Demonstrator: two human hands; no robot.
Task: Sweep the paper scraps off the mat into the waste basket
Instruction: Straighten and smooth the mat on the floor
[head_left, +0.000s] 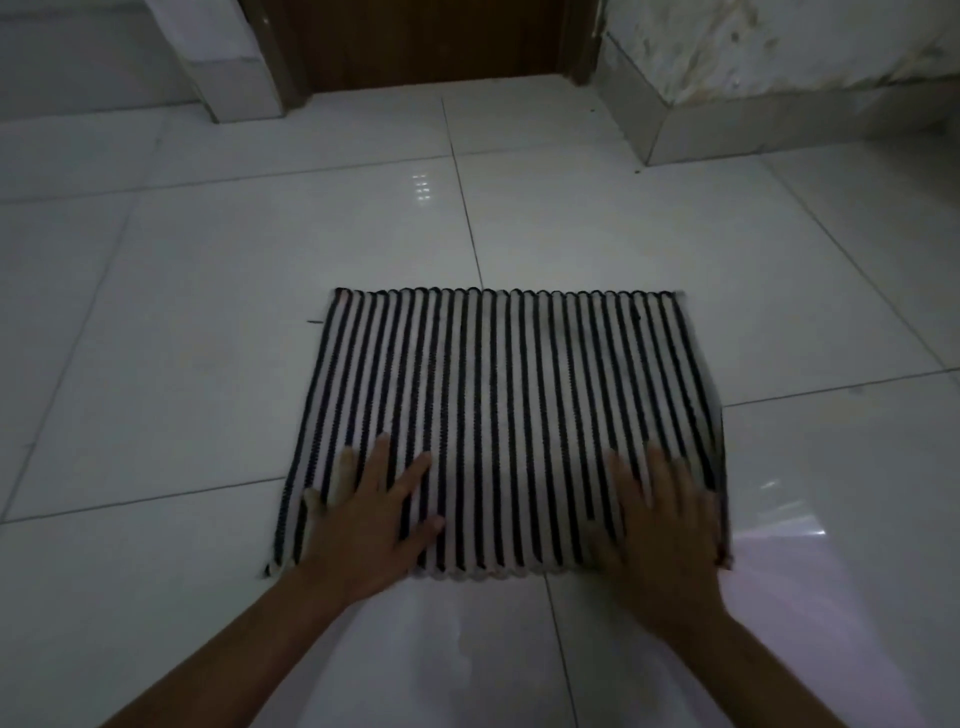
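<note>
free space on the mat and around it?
Mat: bare from its far edge down to both hands. Crowded only along the near edge, under left hand and right hand. Floor tiles bare left, right and beyond, up to the door.

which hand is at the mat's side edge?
The right hand: its outer side reaches the mat's right edge. The left hand lies flat, inside the left edge.

Two bare forearms, no sleeves, left hand, right hand, ringless fingers
</note>
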